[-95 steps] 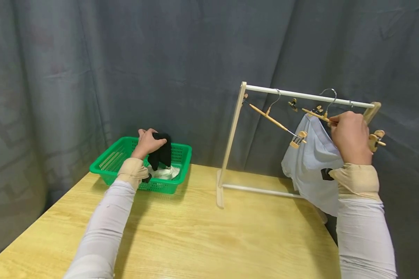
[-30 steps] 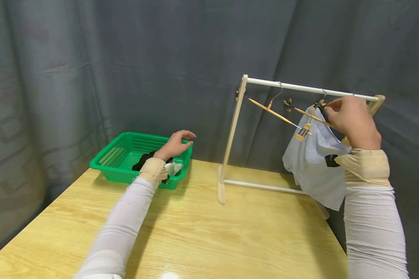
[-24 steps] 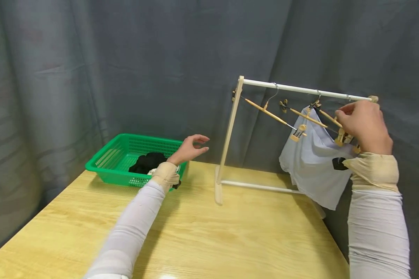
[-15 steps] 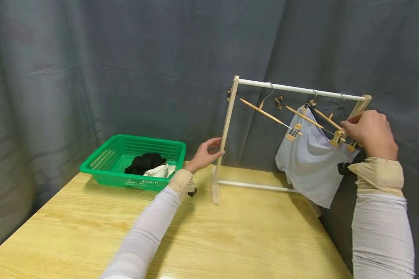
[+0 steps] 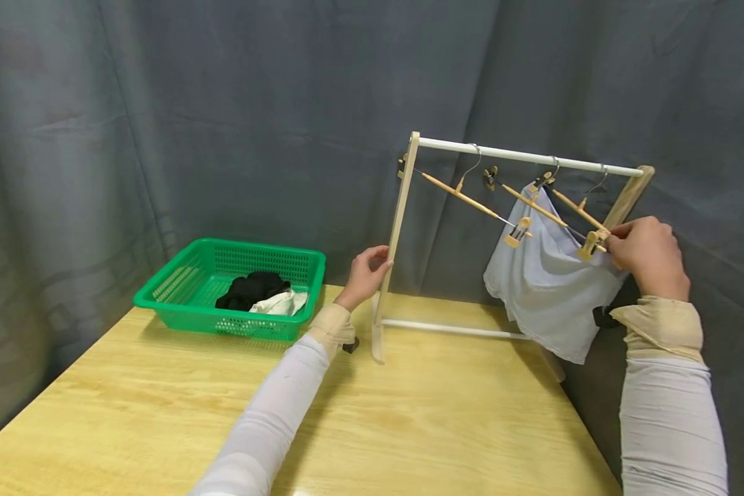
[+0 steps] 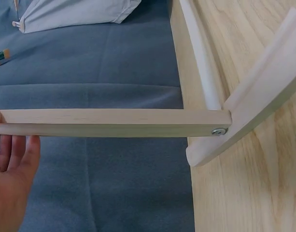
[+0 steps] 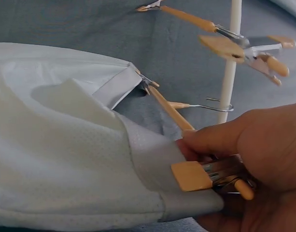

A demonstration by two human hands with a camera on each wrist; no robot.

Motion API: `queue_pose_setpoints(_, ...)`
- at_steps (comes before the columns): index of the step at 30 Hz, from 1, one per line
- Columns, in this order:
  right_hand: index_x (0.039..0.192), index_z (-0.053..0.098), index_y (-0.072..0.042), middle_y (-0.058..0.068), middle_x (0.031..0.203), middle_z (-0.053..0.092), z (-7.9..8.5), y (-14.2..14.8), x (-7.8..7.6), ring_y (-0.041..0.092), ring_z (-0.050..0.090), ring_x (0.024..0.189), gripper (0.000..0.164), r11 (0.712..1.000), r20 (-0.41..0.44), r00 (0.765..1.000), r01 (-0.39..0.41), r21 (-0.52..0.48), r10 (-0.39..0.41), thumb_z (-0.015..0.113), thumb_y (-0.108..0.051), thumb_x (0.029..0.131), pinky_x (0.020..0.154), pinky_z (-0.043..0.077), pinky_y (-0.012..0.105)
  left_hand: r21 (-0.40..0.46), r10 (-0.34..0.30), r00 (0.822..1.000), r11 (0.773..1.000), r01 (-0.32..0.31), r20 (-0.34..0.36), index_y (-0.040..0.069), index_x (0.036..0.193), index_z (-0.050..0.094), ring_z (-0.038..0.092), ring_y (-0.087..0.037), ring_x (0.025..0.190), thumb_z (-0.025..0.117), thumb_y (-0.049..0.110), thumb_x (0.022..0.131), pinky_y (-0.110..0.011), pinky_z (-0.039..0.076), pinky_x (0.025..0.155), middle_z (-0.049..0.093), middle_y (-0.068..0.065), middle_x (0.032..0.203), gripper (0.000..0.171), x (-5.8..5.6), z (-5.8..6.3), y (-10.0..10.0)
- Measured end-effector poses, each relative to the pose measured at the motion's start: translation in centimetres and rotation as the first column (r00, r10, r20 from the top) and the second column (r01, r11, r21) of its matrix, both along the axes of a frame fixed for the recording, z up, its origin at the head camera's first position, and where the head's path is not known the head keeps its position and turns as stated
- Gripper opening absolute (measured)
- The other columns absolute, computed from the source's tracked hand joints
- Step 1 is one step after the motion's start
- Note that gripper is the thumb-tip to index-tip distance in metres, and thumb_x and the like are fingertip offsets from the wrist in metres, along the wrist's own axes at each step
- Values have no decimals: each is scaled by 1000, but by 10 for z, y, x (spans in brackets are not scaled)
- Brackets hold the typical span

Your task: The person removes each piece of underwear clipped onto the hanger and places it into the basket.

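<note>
My left hand [image 5: 364, 275] grips the left post [image 5: 399, 213] of a wooden clothes rack. In the left wrist view, the fingers and thumb of that left hand [image 6: 15, 183] meet around the post [image 6: 114, 122]. At the rack's right end my right hand [image 5: 651, 255] holds the end of a clip hanger [image 5: 579, 209], from which a pale grey-blue garment [image 5: 539, 282] hangs. Seen from the right wrist, a wooden clip [image 7: 191, 176] bites the garment's waistband [image 7: 152, 150] between my right thumb and fingers; the hand partly hides the clip.
Two bare clip hangers, a left one [image 5: 465, 198] and a middle one [image 5: 533, 204], hang from the white rail [image 5: 521, 157]. A green basket [image 5: 186, 320] on the table [image 5: 409, 427] contains black cloth [image 5: 254, 289] and white cloth [image 5: 280, 303]. Grey curtain [image 5: 285, 103] closes off the back.
My left hand has let go of the black cloth in the basket and moved right to the rack's post. My right hand has shifted from the hanger's bar to its right clip end.
</note>
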State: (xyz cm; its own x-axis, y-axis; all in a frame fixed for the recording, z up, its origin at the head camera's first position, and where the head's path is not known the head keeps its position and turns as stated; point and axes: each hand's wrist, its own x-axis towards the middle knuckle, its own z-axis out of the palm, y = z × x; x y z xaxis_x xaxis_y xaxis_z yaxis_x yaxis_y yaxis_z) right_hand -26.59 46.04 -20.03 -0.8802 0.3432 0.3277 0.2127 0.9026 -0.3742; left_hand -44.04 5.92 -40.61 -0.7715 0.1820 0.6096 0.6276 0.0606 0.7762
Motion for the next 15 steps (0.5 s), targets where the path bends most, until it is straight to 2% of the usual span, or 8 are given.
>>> queue_pose_setpoints(4,116,64,16,38,106,62,-2,-2,-4,41,57,79,39,999,-42,999,6,40,-5,53,-17,99,53,42,39,-46,11,1000,999,-11,-11,-8,128,63,64,-37,113,66,1,98,-47,56,97,64,-24,119,32,1,3,-2)
queue_pose_setpoints(7,112,66,16,39,106,62,-3,-4,-6,47,58,83,37,996,-84,996,8,85,-1,52,-16,99,62,45,51,-59,4,1000,998,-4,0,-9,129,61,64,-38,113,65,0,98,-46,56,98,65,-25,120,33,0,4,-2)
queue_pose_setpoints(10,109,67,16,39,103,63,-5,-5,-7,52,57,86,37,992,-125,992,9,123,7,51,-15,98,70,42,62,-69,-5,1000,998,6,15,-9,130,60,64,-37,114,65,0,98,-46,55,99,65,-25,120,34,-1,4,-2)
queue_pose_setpoints(15,110,68,15,39,103,63,-8,-6,-7,56,56,88,38,988,-194,981,15,153,15,49,-15,99,74,40,66,-85,-23,1000,996,25,20,-9,131,59,63,-37,114,64,1,99,-47,54,101,65,-25,119,34,-2,4,-3)
